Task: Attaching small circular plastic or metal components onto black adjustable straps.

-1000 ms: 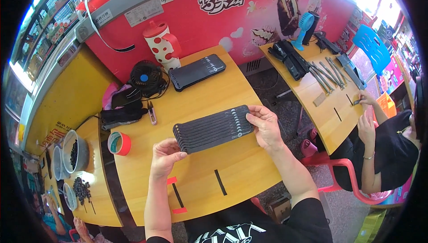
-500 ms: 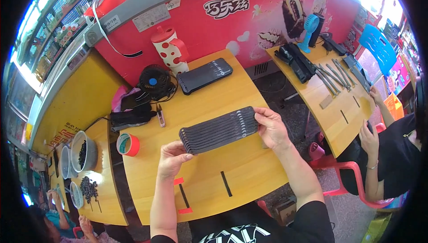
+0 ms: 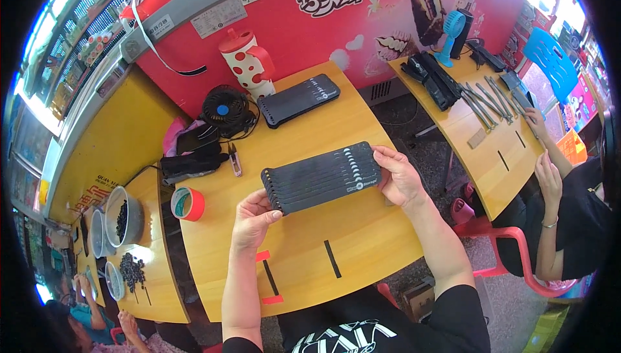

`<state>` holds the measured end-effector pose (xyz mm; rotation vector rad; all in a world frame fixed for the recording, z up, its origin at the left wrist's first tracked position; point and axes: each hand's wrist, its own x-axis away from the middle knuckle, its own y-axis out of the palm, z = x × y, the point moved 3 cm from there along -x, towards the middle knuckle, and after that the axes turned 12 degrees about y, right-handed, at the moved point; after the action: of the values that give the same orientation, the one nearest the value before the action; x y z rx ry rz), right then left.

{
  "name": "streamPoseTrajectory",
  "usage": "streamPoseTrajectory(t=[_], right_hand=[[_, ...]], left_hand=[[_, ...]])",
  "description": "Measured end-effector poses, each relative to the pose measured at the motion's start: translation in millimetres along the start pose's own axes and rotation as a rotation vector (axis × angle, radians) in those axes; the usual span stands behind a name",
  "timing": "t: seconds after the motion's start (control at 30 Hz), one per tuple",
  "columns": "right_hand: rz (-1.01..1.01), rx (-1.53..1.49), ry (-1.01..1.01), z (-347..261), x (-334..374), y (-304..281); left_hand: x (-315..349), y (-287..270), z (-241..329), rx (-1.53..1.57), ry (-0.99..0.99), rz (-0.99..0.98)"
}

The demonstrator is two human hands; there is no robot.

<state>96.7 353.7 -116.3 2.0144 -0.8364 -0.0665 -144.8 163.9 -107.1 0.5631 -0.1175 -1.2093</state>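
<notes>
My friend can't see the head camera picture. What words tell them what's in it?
A person's left hand and right hand hold a fanned stack of black strips above a yellow wooden table. Beyond them are another black stack, a black fan and a red-spotted cup. At right, another person is at a second table.

Both hands (image 3: 402, 180) grip a stack of overlapping dark strips (image 3: 314, 181), seemingly above the table (image 3: 378, 246).

Person, upper body: one black T-shirt (image 3: 409, 328), short-sleeved; left sleeve (image 3: 240, 345) and right sleeve (image 3: 460, 317) plain black where visible; large, angular white lettering (image 3: 349, 339) across the front. Forearms bare; left hand (image 3: 253, 220) and right hand (image 3: 399, 177) ungloved.
</notes>
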Motion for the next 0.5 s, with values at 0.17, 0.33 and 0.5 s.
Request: streamPoseTrajectory(t=[0.17, 0.33, 0.5], right_hand=[[0.024, 0.035, -0.017, 2.3, -2.1, 1.3], [0.085, 0.217, -0.032, -0.5, 0.7, -7.6], [0.123, 0.357, -0.072, -3.1, -0.4, -9.7]], left_hand=[[1.7, -0.6, -0.4, -0.005, -0.007, 0.003], [0.1, 2.7, -2.2, -0.056, -0.041, -0.014], [-0.1, 1.7, -3.2, -0.043, -0.033, 0.002]])
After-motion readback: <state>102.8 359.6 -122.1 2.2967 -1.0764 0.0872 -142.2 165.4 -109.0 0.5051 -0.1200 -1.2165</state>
